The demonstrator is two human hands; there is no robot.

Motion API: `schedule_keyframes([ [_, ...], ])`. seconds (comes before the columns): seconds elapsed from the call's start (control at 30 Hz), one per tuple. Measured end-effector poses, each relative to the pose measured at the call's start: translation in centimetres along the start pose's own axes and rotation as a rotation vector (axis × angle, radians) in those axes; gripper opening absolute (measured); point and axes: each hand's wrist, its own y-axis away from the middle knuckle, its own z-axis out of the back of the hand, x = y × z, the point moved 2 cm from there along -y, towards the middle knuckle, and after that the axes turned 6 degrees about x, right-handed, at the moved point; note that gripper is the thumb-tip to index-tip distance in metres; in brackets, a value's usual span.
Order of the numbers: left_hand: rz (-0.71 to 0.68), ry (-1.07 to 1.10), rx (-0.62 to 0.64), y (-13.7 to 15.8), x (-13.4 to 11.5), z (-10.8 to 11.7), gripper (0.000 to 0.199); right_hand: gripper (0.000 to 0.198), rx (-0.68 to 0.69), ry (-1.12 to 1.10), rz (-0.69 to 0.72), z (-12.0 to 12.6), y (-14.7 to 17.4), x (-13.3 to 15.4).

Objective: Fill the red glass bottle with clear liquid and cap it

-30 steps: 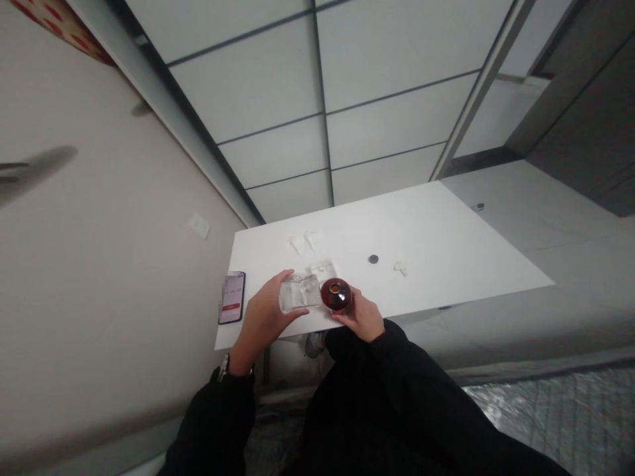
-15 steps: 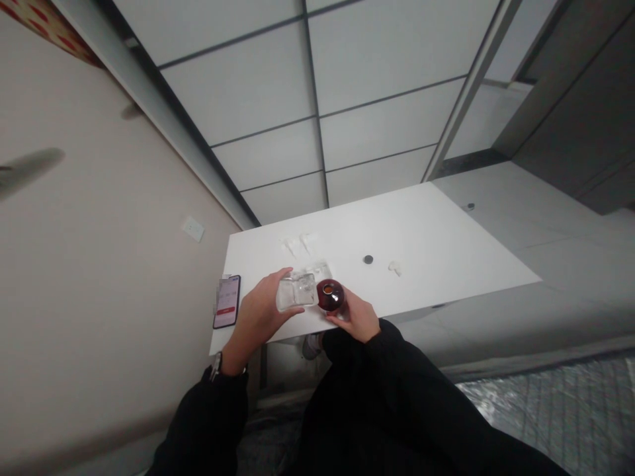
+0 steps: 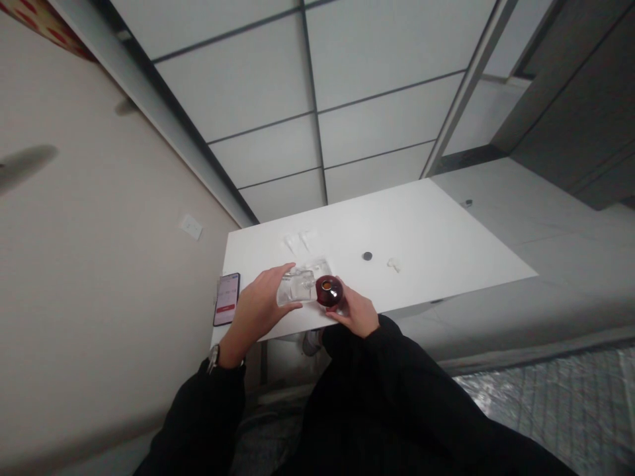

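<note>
My left hand (image 3: 262, 294) grips a clear, square-sided glass bottle (image 3: 296, 287), fingers and thumb on opposite sides. The bottle lies tilted on its side, its narrow end pointing right. My right hand (image 3: 360, 312) is wrapped around a round, dark red, glossy bottle (image 3: 330, 292) with an open mouth ringed in gold. The clear bottle's narrow end is right beside the red bottle; whether they touch, I cannot tell. Behind both is a clear, shallow plastic tray (image 3: 322, 266), partly hidden by the bottles.
On the white table (image 3: 446, 244), a phone (image 3: 227, 299) lies at the left edge. Two small clear droppers or similar slim pieces (image 3: 303, 240) lie at the back. Right of the bottles are a dark round cap (image 3: 367, 256) and a crumpled whitish scrap (image 3: 393, 264).
The clear bottle has turned, its narrow end now showing more plainly toward the red bottle. The red bottle stays nearly in place. My view has shifted slightly.
</note>
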Motion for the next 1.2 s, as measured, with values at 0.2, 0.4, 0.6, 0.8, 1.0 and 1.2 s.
schedule_keyframes([
  [0.2,-0.035,-0.006,-0.008,-0.1,-0.2,-0.1,0.075,0.102,0.003,0.006,-0.008,0.0,0.0,-0.1],
  [0.4,-0.044,-0.042,0.014,-0.3,-0.3,-0.1,0.076,0.102,0.012,0.005,-0.014,-0.1,0.0,-0.1],
  [0.6,-0.068,-0.048,0.012,-0.5,-0.5,0.1,0.075,0.101,0.016,0.016,-0.015,-0.2,0.0,-0.2],
  [0.8,-0.095,-0.083,0.016,-0.7,-0.7,0.2,0.078,0.103,0.008,0.025,-0.008,-0.2,0.0,-0.2],
  [1.0,-0.105,-0.091,0.027,-0.9,-0.8,0.5,0.078,0.102,0.006,0.016,-0.021,-0.2,0.1,-0.2],
  [1.2,-0.15,-0.1,0.018,-1.0,-1.1,0.9,0.075,0.104,0.009,0.023,-0.003,-0.5,0.0,-0.3],
])
